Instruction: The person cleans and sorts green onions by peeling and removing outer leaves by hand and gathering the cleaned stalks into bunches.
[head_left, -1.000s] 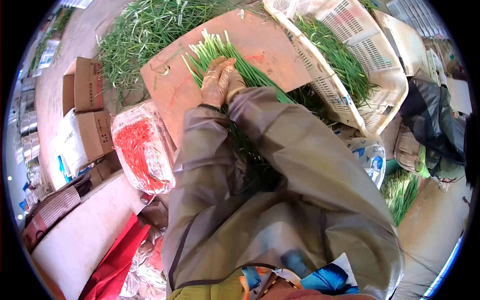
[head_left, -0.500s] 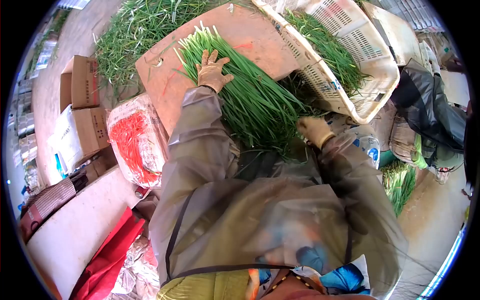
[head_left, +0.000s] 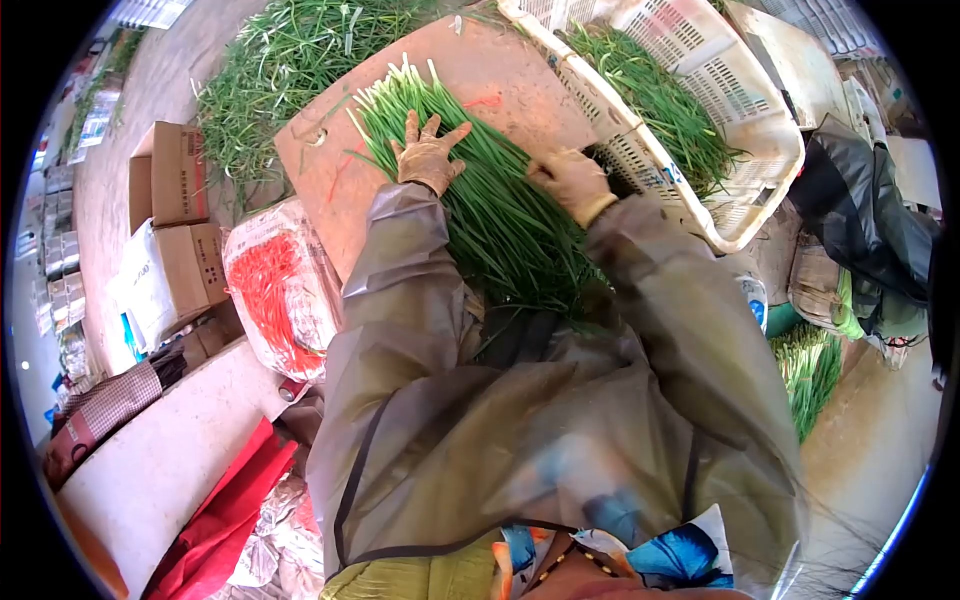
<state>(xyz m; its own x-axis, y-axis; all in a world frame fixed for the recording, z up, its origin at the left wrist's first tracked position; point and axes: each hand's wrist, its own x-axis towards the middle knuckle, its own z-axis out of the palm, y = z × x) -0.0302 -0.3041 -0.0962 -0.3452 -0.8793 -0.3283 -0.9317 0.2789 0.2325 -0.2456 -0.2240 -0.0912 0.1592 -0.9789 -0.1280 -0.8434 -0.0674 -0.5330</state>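
A thick bundle of long green stalks [head_left: 515, 225] with pale ends lies across a reddish-brown board [head_left: 330, 200]. My left hand [head_left: 428, 155], in a tan glove, rests on the bundle near the pale ends with its fingers spread. At the bundle's right side is my right hand [head_left: 572, 183], also gloved, its fingers curled in at the edge of the stalks. Whatever may be between those fingers is too small to make out. Thin red strands lie on the board around the bundle.
A white plastic crate [head_left: 720, 235] holding greens stands at the upper right. Loose greens [head_left: 270, 90] are heaped at the upper left. Red strands [head_left: 268, 290] lie on a wrapped package at the left, beside cardboard boxes [head_left: 180, 175]. More stalks [head_left: 808, 375] are at the lower right.
My hands have moved apart from their position together on the stalks. The right hand first went down to the bundle's lower end, then back up along its right side. The left hand's fingers have spread.
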